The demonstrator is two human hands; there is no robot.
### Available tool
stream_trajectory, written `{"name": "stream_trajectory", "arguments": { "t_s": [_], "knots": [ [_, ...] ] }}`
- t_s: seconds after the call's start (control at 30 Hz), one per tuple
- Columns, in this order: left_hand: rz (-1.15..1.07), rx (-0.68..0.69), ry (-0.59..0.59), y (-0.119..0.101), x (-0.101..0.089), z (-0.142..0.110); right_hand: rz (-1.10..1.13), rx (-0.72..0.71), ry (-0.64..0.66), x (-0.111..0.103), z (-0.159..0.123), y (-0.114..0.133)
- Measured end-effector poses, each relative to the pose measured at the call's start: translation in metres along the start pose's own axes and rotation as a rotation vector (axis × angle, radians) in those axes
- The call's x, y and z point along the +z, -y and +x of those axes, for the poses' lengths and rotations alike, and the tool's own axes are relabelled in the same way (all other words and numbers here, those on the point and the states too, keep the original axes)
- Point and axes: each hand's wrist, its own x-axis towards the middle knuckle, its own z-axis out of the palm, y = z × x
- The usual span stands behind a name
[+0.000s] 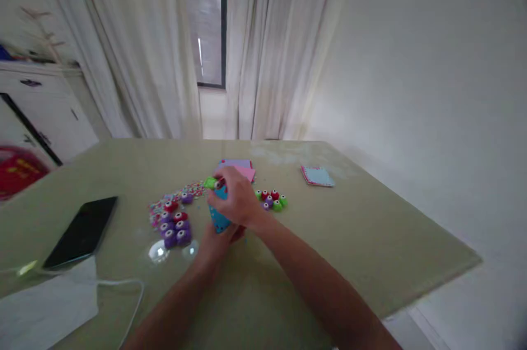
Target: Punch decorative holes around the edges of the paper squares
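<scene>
My left hand [217, 240] is closed round the lower end of a blue piece [218, 219] with small dots along its edge; its fingers are partly hidden. From above, my right hand [239, 196] curls over the same piece, its thumb lying across the front. A bright green piece [210, 182] shows at the right fingertips, with a bit of red beside it. Left of my hands stand purple and red eye-topped pieces [176, 226]. Right of them sits a smaller group of red, green and purple eye-topped pieces [272, 199].
Tiny coloured beads [164, 203] lie spread on the table [349, 235]. Behind my hands are pink and lilac squares [246, 171]; farther right, a light blue square [319, 176]. A black phone [84, 232], white sheet [53, 303] and white cable [123, 282] lie left.
</scene>
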Motion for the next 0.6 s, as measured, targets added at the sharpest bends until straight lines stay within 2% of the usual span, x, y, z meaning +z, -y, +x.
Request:
{"name": "stream_trajectory", "arguments": {
  "t_s": [0.1, 0.2, 0.27, 0.4, 0.47, 0.6],
  "knots": [
    [0.01, 0.054, -0.056, -0.009, -0.001, -0.002, 0.133, 0.204, -0.155, -0.04, -0.044, -0.018],
    [0.064, 0.132, -0.098, -0.012, -0.003, -0.003, 0.301, 0.421, -0.305, -0.056, -0.083, -0.035],
    [0.131, 0.189, -0.105, -0.011, -0.005, -0.002, 0.374, 0.517, -0.331, -0.051, -0.101, -0.043],
    [0.33, 0.274, -0.122, -0.008, -0.012, -0.002, 0.576, 0.694, -0.182, -0.024, -0.112, -0.046],
    [0.414, 0.299, -0.153, -0.008, -0.015, -0.002, 0.672, 0.746, -0.153, -0.013, -0.112, -0.045],
    [0.348, 0.295, -0.151, -0.008, -0.017, -0.001, 0.79, 0.821, -0.181, -0.009, -0.112, -0.043]
  ]
}}
